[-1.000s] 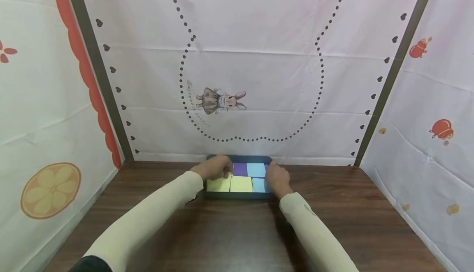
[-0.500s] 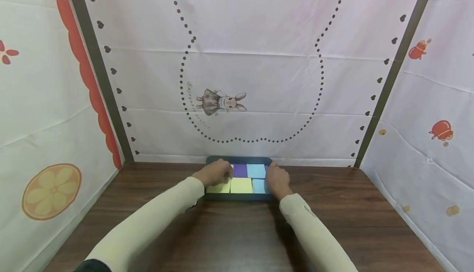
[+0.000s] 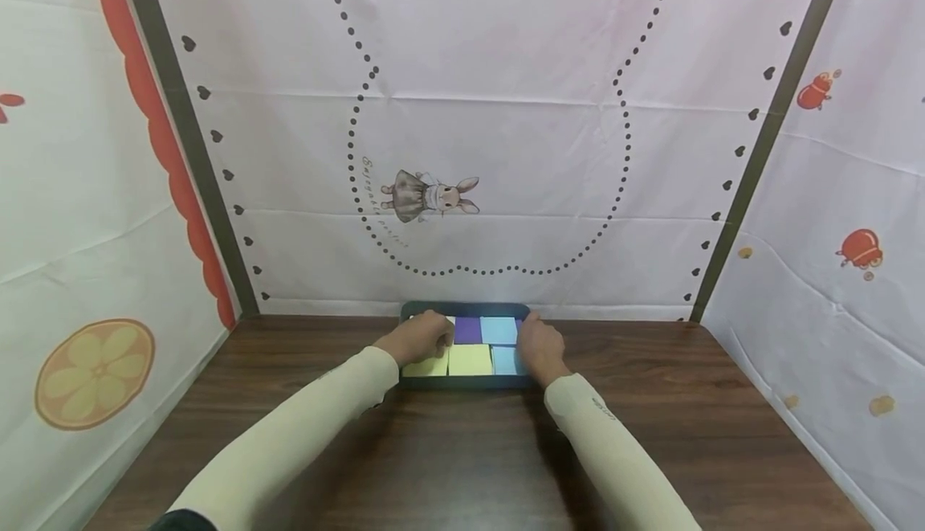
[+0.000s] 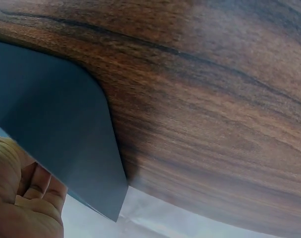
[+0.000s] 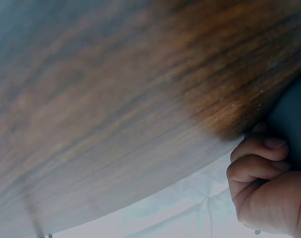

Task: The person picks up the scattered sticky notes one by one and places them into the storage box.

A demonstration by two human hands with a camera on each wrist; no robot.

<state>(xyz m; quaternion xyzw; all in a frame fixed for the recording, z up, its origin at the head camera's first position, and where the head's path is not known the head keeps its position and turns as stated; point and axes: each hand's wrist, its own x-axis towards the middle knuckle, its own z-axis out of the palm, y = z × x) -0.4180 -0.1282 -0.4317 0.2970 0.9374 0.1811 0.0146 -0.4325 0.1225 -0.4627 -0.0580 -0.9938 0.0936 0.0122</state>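
A dark blue-green tray (image 3: 462,382) stands on the table against the back curtain. In it lie flat square pieces that look like sticky notes: a yellow one (image 3: 470,360), a purple one (image 3: 468,330) and light blue ones (image 3: 499,330). My left hand (image 3: 422,336) is over the tray's left part, fingers bent downward above another yellow square (image 3: 426,367). Its fingertips are hidden behind the tray wall (image 4: 66,119) in the left wrist view, so what they touch is unclear. My right hand (image 5: 269,186) grips the tray's right side with curled fingers.
The brown wooden table (image 3: 462,467) reaches forward from the tray. White printed curtains (image 3: 499,153) close off the back and both sides. A dark strip (image 3: 766,145) runs down each back corner.
My left hand has shifted very slightly within the tray's left part. The right hand stays at the right side. The head view bobs a little; tray and squares keep their places.
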